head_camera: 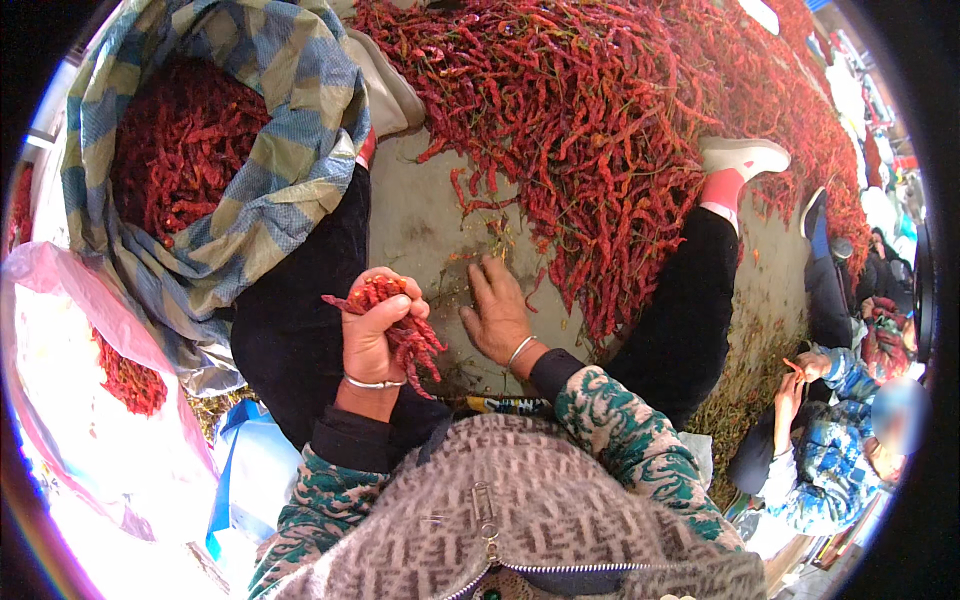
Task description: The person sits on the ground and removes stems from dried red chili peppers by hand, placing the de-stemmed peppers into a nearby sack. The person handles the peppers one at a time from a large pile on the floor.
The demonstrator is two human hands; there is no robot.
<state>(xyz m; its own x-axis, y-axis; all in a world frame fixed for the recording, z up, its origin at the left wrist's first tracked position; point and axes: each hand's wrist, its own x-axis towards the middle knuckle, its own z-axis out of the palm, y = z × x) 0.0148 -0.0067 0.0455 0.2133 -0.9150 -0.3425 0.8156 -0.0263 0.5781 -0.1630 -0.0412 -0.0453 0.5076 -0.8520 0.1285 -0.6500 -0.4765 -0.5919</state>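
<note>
My left hand [379, 319] is closed around a bunch of dried red chillies [415, 349], whose tips hang out below and to the side of the fist. Low over the bare floor [409, 202], my right hand [495, 311] has its fingers spread and nothing visible in it; whether it touches the floor is hard to tell. Just beyond its fingertips lie loose seeds and stem bits [495, 236]. A large heap of red chillies with stems [577, 150] spreads between and past my outstretched legs.
A blue-and-beige checked woven sack [300, 217] holding red chillies [187, 142] stands at my left leg. Beside it is a pink-edged plastic bag [67, 300] with more chillies [131, 375]. On the right, a seated person [832, 450] holds a chilli near discarded stems [712, 450].
</note>
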